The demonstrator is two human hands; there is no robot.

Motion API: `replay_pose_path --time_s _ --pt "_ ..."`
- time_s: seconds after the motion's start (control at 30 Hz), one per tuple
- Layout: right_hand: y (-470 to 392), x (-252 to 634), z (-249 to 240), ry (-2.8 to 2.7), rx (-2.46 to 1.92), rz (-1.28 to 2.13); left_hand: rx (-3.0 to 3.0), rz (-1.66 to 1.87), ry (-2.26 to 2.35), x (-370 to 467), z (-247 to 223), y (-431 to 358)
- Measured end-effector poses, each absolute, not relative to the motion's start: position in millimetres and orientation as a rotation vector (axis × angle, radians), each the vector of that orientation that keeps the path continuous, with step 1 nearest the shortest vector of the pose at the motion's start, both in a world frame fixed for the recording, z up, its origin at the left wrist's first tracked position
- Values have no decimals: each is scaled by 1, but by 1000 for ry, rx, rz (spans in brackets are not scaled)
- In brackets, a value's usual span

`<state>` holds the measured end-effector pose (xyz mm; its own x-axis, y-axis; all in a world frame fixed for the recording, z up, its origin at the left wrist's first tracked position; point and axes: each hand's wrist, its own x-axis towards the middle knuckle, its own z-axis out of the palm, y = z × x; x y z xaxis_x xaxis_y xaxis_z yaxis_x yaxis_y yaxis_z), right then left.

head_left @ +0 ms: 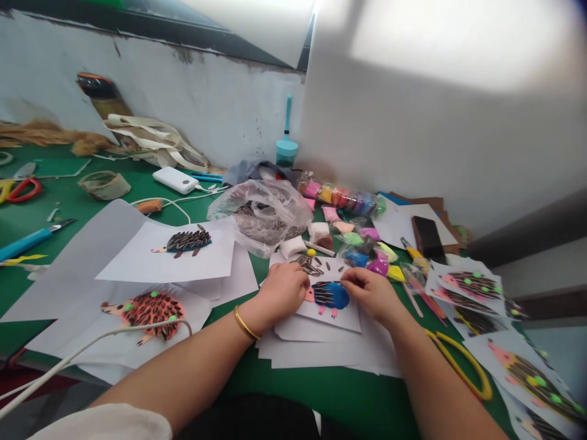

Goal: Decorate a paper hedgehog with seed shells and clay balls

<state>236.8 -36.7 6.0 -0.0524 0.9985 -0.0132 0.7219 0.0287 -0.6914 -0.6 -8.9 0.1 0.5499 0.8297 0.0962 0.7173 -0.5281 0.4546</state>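
A blue clay hedgehog (338,296) with a pink face and pink feet lies on white paper (316,315), its left part covered by rows of striped seeds. My right hand (370,292) is at its upper right edge, thumb and finger pinched together; what they hold is too small to make out. On the other side, my left hand (285,292) rests on the paper by the hedgehog's face, fingers curled, their tips partly hidden. Loose sunflower seeds (309,265) lie just above the hedgehog, near a small yellow ball (311,252).
Behind the paper are a plastic bag of seeds (266,214) and colored clay packets (353,238). Finished hedgehog pictures lie left (188,241) and right (527,366). Yellow-handled scissors (463,366) sit beside my right forearm. A white cable (110,335) crosses the left papers.
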Motion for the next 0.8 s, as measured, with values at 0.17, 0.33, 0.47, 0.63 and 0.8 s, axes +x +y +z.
replay_pose_path --time_s 0.17,0.33,0.47,0.63,0.8 --pt "-35 234 -3 -1946 -1629 597 2426 421 1255 -1 1 -9" --pt "-35 232 -8 -2008 -1541 511 2417 425 1265 0 0 -8" --pt "-38 228 -9 -2030 -1514 461 2420 432 1269 0 -1 -9" --pt "-38 225 -8 -2053 -1523 422 2418 440 1268 0 -1 -9" --pt "-38 223 -8 -2071 -1523 393 2420 421 1277 0 0 -9"
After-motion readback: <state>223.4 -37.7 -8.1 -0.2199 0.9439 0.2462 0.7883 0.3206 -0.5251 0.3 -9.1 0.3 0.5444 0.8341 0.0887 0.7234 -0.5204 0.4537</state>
